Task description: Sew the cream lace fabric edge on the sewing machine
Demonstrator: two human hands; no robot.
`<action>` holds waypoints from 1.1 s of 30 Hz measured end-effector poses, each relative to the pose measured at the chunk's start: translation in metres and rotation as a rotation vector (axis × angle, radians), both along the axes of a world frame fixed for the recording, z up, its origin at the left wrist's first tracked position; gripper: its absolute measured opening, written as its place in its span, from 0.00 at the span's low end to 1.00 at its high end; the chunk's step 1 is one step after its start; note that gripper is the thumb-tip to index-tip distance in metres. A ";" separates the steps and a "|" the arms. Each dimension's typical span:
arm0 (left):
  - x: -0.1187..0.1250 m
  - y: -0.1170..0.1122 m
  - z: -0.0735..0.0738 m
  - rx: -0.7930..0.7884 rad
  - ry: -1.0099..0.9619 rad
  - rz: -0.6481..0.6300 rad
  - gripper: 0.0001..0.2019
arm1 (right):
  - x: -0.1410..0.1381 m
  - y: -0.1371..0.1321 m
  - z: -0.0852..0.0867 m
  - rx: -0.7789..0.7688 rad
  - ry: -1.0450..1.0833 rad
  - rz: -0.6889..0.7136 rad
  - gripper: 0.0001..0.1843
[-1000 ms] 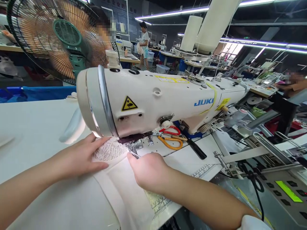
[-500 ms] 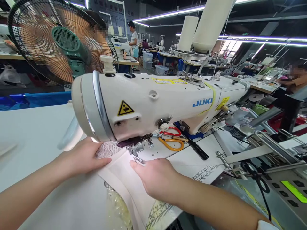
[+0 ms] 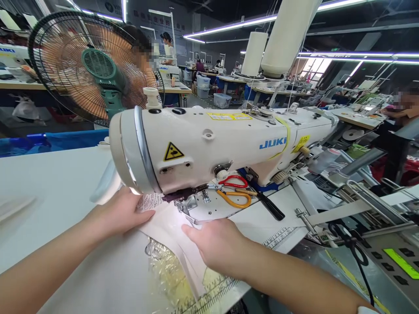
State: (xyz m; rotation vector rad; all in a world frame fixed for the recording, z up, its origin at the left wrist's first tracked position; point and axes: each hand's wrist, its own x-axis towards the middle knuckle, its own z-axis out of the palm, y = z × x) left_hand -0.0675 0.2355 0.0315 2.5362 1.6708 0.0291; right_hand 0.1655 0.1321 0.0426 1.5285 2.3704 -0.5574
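Observation:
A white JUKI sewing machine [image 3: 212, 139] fills the middle of the head view. Under its head lies a strip of pale fabric with a lace edge [image 3: 170, 244], running towards me. My left hand [image 3: 121, 213] lies flat on the lace part, left of the presser foot [image 3: 183, 206], fingers stretched out. My right hand [image 3: 219, 244] presses down on the fabric just right of the foot, fingers together and extended over the cloth edge. Neither hand grips anything.
Red-handled scissors [image 3: 234, 182] and orange-handled scissors [image 3: 234, 198] lie on the machine bed behind my right hand. A running fan [image 3: 94, 69] stands at the back left. A control panel with a green display [image 3: 401, 264] sits at the right. Other people work at far tables.
The fabric has moved back under the machine head, and more lace shows near the table's front edge. Both hands have slid slightly with it; the view has shifted a little.

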 end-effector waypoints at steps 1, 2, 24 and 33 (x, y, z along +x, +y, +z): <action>0.002 -0.004 0.001 -0.004 0.027 0.035 0.16 | 0.001 -0.001 0.000 0.007 0.007 0.003 0.32; 0.004 -0.010 0.001 0.010 0.049 0.050 0.18 | 0.002 -0.002 -0.001 0.012 0.013 0.008 0.33; 0.026 -0.149 -0.050 0.263 -0.334 -0.579 0.10 | 0.047 -0.053 -0.033 0.266 0.154 0.233 0.18; 0.025 -0.142 -0.059 0.239 -0.349 -0.586 0.20 | 0.043 -0.048 -0.037 0.362 0.181 0.285 0.14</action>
